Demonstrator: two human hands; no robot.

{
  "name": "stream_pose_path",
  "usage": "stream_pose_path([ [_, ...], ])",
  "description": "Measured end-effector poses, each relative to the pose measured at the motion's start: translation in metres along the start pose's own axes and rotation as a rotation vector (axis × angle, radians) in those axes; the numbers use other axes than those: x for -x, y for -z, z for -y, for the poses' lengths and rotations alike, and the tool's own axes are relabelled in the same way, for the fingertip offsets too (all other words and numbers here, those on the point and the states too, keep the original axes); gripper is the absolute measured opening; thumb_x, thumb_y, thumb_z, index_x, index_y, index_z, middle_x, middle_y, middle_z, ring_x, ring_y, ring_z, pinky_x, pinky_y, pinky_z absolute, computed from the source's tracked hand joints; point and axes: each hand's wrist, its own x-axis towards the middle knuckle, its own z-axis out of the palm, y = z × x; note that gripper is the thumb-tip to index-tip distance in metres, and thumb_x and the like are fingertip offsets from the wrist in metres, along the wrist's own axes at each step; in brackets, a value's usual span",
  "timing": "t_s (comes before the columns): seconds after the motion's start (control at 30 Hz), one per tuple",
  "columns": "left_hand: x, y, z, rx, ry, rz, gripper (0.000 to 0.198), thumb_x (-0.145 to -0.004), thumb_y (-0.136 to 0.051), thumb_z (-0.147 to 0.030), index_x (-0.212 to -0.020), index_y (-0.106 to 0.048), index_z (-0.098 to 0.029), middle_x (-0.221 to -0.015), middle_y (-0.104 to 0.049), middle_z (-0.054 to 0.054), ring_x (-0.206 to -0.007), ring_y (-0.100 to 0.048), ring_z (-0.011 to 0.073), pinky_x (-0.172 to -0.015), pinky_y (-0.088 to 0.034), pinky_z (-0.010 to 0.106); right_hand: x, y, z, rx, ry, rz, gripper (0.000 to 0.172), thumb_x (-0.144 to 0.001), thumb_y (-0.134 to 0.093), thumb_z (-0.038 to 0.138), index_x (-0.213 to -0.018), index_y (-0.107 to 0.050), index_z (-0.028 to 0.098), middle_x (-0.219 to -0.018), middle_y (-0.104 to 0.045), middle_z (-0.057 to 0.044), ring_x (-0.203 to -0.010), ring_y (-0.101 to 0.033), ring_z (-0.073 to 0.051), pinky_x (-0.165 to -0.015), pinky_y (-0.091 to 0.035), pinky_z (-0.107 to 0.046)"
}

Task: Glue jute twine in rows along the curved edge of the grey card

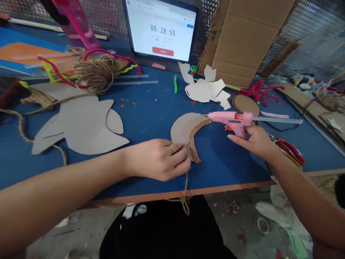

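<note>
A grey cardboard crescent [181,126] lies near the front of the blue table, with rows of jute twine [193,138] along its inner curve. My left hand [164,160] is closed at the crescent's lower left, pinching the twine, whose loose end hangs over the table edge. In my right hand [257,140] is a pink hot glue gun [233,118], gripped by its handle. Its nozzle points left and sits at the upper tip of the crescent; whether it touches cannot be made out. A clear glue stick [280,119] sticks out of its back.
Grey cardboard cutouts [86,126] lie at left, below a twine bundle [97,72]. White paper cutouts [205,90], a cardboard disc [245,105] and red-handled scissors [291,151] lie around the right side. A tablet [162,30] showing a timer and a cardboard box [245,39] stand behind.
</note>
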Motion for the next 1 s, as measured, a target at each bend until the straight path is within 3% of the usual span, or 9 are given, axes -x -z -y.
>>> stream_pose_path([
  [0.1, 0.0, 0.0, 0.0, -0.149, -0.187, -0.005, 0.012, -0.089, -0.052, -0.012, -0.087, -0.064, -0.012, -0.087, -0.072, 0.007, -0.076, -0.07, 0.0147, -0.062, -0.06, 0.021, -0.004, -0.001, -0.002, -0.071, -0.043, 0.056, 0.027, -0.079, -0.063, 0.04, -0.095, -0.07, 0.019, -0.081, -0.071, -0.004, -0.069, -0.067, -0.02, -0.06, -0.055, -0.034],
  [0.27, 0.0, -0.001, 0.0, -0.177, -0.166, 0.0, 0.013, -0.089, -0.052, -0.012, -0.088, -0.064, -0.012, -0.081, -0.072, 0.007, -0.074, -0.07, 0.0146, -0.064, -0.061, 0.021, -0.001, 0.008, 0.005, -0.196, -0.107, 0.036, 0.028, -0.084, -0.057, 0.041, -0.092, -0.069, 0.017, -0.071, -0.07, -0.003, -0.053, -0.062, -0.014, -0.043, -0.049, -0.025],
  [0.4, 0.003, -0.004, -0.001, -0.18, -0.16, -0.01, 0.012, -0.088, -0.052, -0.009, -0.089, -0.064, -0.011, -0.081, -0.071, 0.008, -0.074, -0.07, 0.0158, -0.065, -0.061, 0.023, 0.009, 0.023, 0.03, -0.247, -0.067, 0.047, 0.025, -0.084, -0.057, 0.038, -0.069, -0.064, 0.02, -0.061, -0.064, 0.0, -0.053, -0.06, -0.013, -0.046, -0.05, -0.024],
  [0.5, 0.005, -0.006, -0.002, -0.15, -0.135, -0.019, 0.012, -0.089, -0.051, -0.01, -0.089, -0.063, -0.011, -0.08, -0.071, 0.008, -0.075, -0.07, 0.016, -0.066, -0.061, 0.024, 0.017, 0.031, 0.053, -0.18, 0.017, 0.116, 0.011, -0.08, -0.062, 0.032, -0.077, -0.065, 0.022, -0.055, -0.059, 0.003, -0.047, -0.054, -0.013, -0.041, -0.044, -0.024],
  [0.63, 0.006, -0.008, -0.003, -0.041, -0.077, -0.032, 0.011, -0.088, -0.052, -0.01, -0.087, -0.062, -0.013, -0.078, -0.069, 0.006, -0.074, -0.069, 0.0145, -0.066, -0.061, 0.023, 0.022, 0.031, 0.073, 0.032, 0.184, 0.184, 0.013, -0.081, -0.062, 0.034, -0.076, -0.062, 0.022, -0.057, -0.058, 0.002, -0.044, -0.049, -0.012, -0.04, -0.039, -0.027],
  [0.73, 0.006, -0.009, -0.004, -0.001, -0.054, -0.037, 0.011, -0.088, -0.051, -0.009, -0.087, -0.061, -0.013, -0.075, -0.069, 0.005, -0.072, -0.068, 0.0143, -0.065, -0.06, 0.024, 0.021, 0.03, 0.082, 0.138, 0.15, 0.227, 0.018, -0.082, -0.059, 0.038, -0.076, -0.061, 0.021, -0.055, -0.055, 0.002, -0.044, -0.046, -0.012, -0.043, -0.037, -0.028],
  [1.0, 0.008, -0.011, -0.005, -0.002, -0.035, -0.02, 0.012, -0.088, -0.05, -0.009, -0.087, -0.06, -0.015, -0.077, -0.068, 0.005, -0.072, -0.068, 0.0137, -0.067, -0.06, 0.024, 0.017, 0.034, 0.097, 0.2, 0.063, 0.325, 0.025, -0.086, -0.053, 0.039, -0.099, -0.064, 0.02, -0.079, -0.067, -0.001, -0.064, -0.06, -0.016, -0.055, -0.043, -0.028],
])
